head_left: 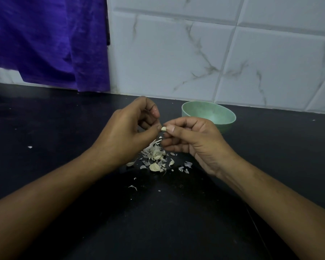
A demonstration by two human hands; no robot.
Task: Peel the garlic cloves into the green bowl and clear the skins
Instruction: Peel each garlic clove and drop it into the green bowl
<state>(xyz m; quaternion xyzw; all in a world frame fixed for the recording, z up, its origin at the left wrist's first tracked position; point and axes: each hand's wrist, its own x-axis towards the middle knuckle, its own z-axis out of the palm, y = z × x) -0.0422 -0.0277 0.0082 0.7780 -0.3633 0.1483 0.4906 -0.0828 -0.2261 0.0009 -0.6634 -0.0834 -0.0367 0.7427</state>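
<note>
A small pale garlic clove [163,128] is held above the black counter, pinched between the fingertips of both hands. My left hand [126,132] grips it from the left with thumb and finger, other fingers curled. My right hand [193,139] pinches it from the right under the thumb. Below them lies a heap of papery garlic skins [154,152] with a couple of cloves [154,167] among it. The green bowl [225,113] stands behind my right hand, near the wall; the part of its inside that I see holds nothing.
The black counter [64,128] runs to a white marble-patterned tiled wall [195,53]. A purple cloth [49,40] hangs at the back left. Stray skin flakes [132,187] lie scattered toward the front and one [29,147] far left.
</note>
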